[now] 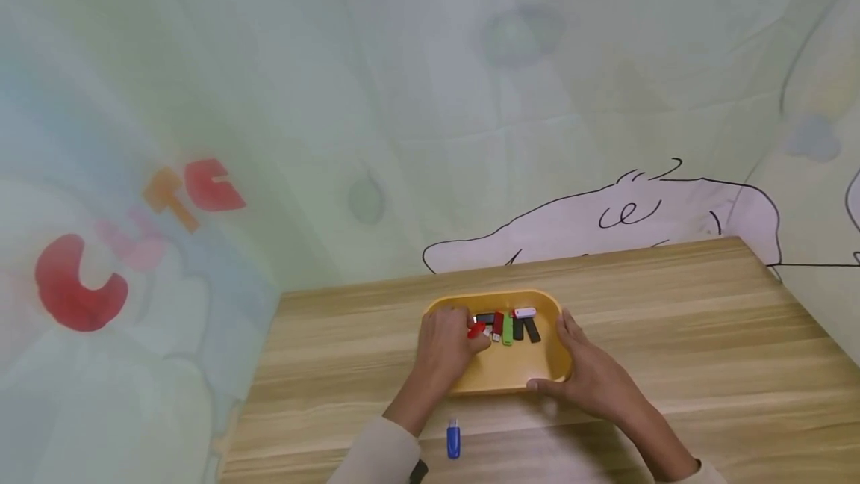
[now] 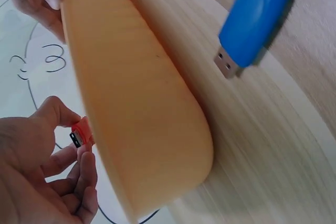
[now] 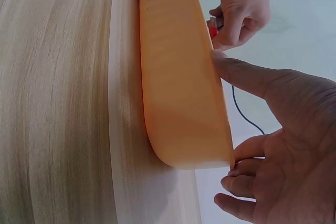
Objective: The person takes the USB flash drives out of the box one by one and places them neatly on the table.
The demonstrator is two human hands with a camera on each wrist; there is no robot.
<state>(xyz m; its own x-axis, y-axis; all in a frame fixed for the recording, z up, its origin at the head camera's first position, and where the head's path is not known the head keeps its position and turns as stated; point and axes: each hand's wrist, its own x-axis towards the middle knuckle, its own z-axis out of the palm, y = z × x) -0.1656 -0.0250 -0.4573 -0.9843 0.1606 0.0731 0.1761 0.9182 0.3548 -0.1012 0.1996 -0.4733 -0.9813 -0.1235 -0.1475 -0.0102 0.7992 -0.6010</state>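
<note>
A yellow plastic tray (image 1: 505, 375) stands on the table with several USB flash drives in it. At its left end my left hand (image 1: 442, 343) pinches a red USB flash drive (image 1: 476, 330) between thumb and fingers, above the tray floor; the left wrist view shows the metal plug of the drive (image 2: 79, 132). My right hand (image 1: 594, 372) holds the tray's right end, thumb on the near rim and fingers along the side. Inside lie a green drive (image 1: 508, 331), a white one (image 1: 525, 313), a dark red one (image 1: 498, 323) and several black ones.
A blue USB flash drive (image 1: 453, 442) lies on the wooden table (image 1: 336, 372) in front of the tray, near my left sleeve (image 1: 379, 454). Behind the table's far edge hangs a pale printed cloth (image 1: 430, 133).
</note>
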